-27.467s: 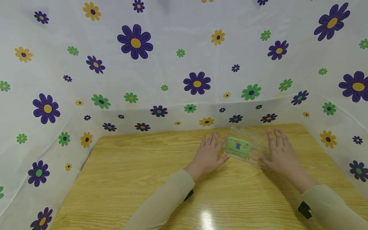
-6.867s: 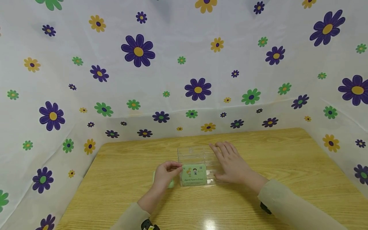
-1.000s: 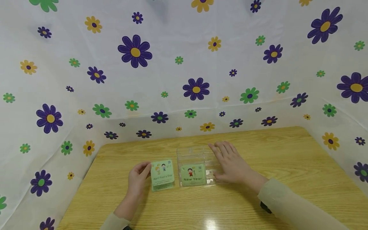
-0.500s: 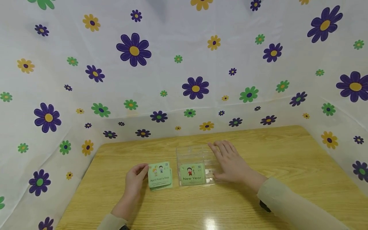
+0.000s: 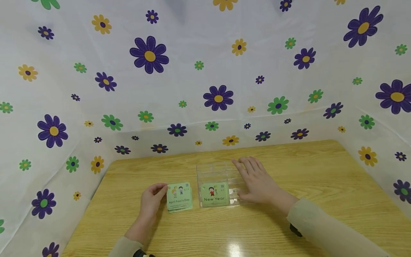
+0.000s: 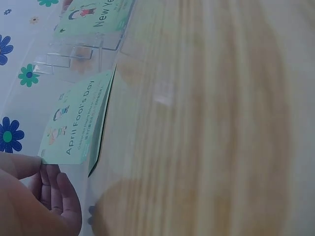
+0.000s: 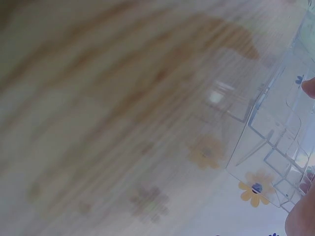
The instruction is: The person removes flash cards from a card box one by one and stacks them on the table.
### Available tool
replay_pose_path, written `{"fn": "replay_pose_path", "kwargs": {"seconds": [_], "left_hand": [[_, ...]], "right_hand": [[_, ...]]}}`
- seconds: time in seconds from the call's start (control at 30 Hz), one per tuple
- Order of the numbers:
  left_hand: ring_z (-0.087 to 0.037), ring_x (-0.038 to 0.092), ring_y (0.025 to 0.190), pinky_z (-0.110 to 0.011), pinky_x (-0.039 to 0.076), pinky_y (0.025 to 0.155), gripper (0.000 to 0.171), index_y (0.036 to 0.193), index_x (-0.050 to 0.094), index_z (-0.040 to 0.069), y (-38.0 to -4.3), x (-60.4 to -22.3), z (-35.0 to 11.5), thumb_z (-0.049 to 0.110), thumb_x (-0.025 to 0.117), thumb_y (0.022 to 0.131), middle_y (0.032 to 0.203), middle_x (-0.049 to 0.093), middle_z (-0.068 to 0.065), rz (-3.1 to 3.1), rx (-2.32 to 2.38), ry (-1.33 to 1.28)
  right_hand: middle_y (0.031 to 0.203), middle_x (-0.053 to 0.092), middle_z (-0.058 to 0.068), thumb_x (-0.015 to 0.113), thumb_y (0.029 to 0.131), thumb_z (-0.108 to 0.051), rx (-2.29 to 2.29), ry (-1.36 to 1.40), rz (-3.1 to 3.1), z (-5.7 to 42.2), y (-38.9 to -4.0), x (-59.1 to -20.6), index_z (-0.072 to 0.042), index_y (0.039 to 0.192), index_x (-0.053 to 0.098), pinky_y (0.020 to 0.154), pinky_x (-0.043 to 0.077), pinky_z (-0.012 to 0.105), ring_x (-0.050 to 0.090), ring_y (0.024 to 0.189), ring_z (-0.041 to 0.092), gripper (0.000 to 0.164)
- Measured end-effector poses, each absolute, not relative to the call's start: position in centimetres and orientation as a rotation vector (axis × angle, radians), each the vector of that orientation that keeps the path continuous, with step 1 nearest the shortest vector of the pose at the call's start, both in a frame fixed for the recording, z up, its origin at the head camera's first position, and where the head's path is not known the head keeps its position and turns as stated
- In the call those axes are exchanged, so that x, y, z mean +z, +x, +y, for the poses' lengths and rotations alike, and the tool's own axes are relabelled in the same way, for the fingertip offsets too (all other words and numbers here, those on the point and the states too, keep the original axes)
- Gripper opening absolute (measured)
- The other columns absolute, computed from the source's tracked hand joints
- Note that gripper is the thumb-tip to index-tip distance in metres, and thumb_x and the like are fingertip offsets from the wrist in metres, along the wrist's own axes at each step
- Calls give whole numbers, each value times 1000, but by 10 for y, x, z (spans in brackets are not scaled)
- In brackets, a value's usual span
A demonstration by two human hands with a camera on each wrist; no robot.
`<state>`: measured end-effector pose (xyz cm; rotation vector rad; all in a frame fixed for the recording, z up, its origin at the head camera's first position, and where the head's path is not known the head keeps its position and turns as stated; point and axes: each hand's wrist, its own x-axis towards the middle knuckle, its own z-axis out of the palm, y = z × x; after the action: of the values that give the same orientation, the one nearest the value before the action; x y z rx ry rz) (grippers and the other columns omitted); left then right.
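My left hand point(image 5: 152, 198) pinches a green card point(image 5: 179, 196) reading "April Fool's Day" by its left edge. Beneath that card lies at least one more green card, its lower edge just showing; in the left wrist view the held card point(image 6: 74, 118) is tilted up from it. To the right is a clear plastic case point(image 5: 212, 167), its lid raised, with a green "New Year" card point(image 5: 214, 195) on top inside. My right hand point(image 5: 258, 180) rests on the right part of the case, fingers spread. In the right wrist view the clear case point(image 7: 275, 142) shows beside the thumb and a fingertip.
The wooden table point(image 5: 289, 157) has a glossy surface. A white cloth point(image 5: 186, 78) with printed flowers hangs behind it and along both sides. Wood shows in front of the cards and right of the right hand.
In the last second the left hand has lowered the "April Fool's Day" card onto the card beneath, nearly lined up. Earlier that card lay in the case. The right hand keeps its place.
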<state>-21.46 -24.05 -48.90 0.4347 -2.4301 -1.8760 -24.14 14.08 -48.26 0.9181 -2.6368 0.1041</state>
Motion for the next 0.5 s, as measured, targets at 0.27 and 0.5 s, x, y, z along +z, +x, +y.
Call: {"fn": "replay_pose_path", "kwargs": {"seconds": [0.27, 0.5], "left_hand": [[-2, 60, 88, -15, 53, 75, 26, 122, 70, -8, -217, -492, -245, 11, 69, 104, 100, 71, 4, -2457, -1822, 426], [-5, 60, 87, -17, 53, 73, 25, 121, 71, -8, -219, -494, -246, 9, 69, 103, 100, 71, 0, -2485, -1772, 415]], "right_hand": [[153, 42, 21, 79, 83, -55, 91, 916, -2633, 141, -241, -482, -5, 166, 22, 128, 31, 59, 41, 145, 41, 113], [153, 42, 21, 79, 82, -55, 92, 914, -2643, 141, -239, -480, -5, 166, 22, 128, 31, 59, 41, 145, 42, 113]]}}
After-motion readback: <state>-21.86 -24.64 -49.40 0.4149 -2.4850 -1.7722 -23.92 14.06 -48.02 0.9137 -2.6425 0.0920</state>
